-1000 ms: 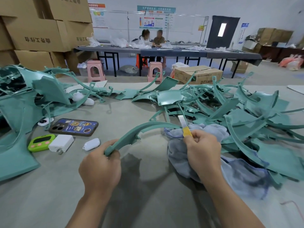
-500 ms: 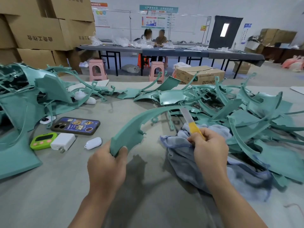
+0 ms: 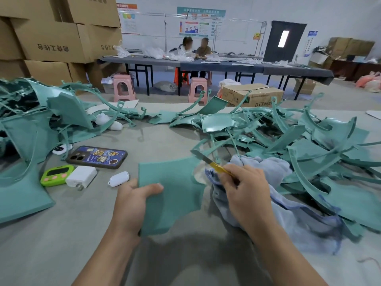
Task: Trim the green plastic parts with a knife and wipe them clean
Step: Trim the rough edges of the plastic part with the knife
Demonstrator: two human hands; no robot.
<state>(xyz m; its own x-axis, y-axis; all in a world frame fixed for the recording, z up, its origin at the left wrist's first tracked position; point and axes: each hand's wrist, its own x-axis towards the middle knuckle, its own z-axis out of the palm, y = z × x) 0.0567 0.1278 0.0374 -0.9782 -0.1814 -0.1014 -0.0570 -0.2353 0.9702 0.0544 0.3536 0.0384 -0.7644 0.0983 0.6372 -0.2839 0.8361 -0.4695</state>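
Observation:
My left hand (image 3: 132, 205) grips a broad green plastic part (image 3: 175, 188) by its left edge, thumb on top, with the flat face turned toward me above the table. My right hand (image 3: 245, 190) pinches a yellow-handled knife (image 3: 212, 163); its blade points up-left and reaches the part's upper right corner. A blue-grey cloth (image 3: 288, 211) lies bunched under and behind my right hand. A heap of green plastic parts (image 3: 309, 145) covers the table to the right, and another pile of green parts (image 3: 31, 124) sits on the left.
On the grey table (image 3: 61, 234) to the left lie a phone (image 3: 97, 156), a green timer (image 3: 56, 175), a white charger (image 3: 81, 176) and a white earbud case (image 3: 119, 178). Stacked cardboard boxes (image 3: 51, 38) stand behind; two people sit at a far table (image 3: 206, 62).
The green part has swung round in my left hand from edge-on to its broad face toward me. The knife blade has tipped from up-right to up-left, now at the part's corner.

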